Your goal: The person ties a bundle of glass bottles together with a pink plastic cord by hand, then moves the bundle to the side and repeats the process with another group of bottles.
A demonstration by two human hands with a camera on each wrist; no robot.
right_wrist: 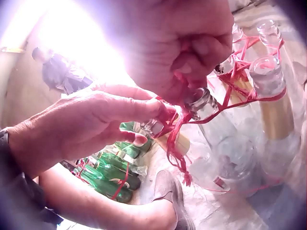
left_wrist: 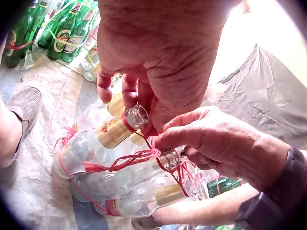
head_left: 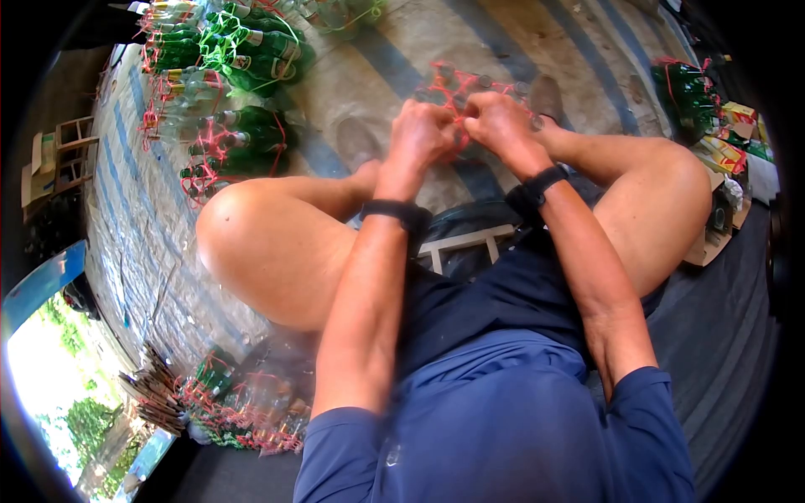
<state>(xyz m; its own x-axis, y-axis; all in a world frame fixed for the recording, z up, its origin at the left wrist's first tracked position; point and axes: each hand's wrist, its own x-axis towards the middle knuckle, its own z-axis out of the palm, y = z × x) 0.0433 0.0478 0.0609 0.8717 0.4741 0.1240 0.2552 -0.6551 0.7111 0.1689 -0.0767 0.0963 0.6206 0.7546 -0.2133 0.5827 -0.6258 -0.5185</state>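
Several clear glass bottles (left_wrist: 134, 191) with gold neck labels stand bundled, their necks looped by red twine (left_wrist: 124, 160). My left hand (head_left: 419, 134) pinches the twine beside a bottle neck; in the right wrist view the left hand (right_wrist: 91, 120) has thumb and index finger together on it. Close by, my right hand (head_left: 503, 126) pinches the twine too, seen in the left wrist view as the right hand (left_wrist: 225, 143) with thumb and finger at the knot. Knotted twine ends (right_wrist: 177, 155) hang below the fingers in the right wrist view.
Bundles of green bottles (head_left: 260, 134) stand at the left on the striped floor sheet (head_left: 402, 50), with another green bundle (head_left: 688, 96) at the right. Tied bottles (head_left: 260, 402) lie lower left, near sticks (head_left: 155, 390). Boxes (head_left: 717, 222) are at the right. Bent legs flank the hands.
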